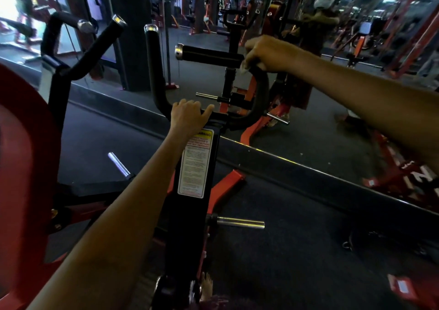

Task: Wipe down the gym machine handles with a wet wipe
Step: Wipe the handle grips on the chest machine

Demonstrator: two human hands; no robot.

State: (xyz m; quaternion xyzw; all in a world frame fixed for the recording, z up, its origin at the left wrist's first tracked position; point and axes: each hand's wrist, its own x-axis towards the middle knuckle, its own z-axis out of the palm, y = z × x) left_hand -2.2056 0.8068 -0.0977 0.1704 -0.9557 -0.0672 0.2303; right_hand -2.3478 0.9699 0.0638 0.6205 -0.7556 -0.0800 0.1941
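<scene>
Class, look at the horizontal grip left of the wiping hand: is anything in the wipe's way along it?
Nothing visible. The right hand holds the wet wipe at the horizontal handle, whose grip is bare to its chrome cap. The left hand grips the lower bar.

Dark rubber floor (297,250) beneath the black-and-red machine frame (190,214); right of the frame, a low mirror ledge (308,174) running across.

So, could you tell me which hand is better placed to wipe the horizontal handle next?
Right hand: it holds the wet wipe at the horizontal handle; left hand grips the frame.
</scene>
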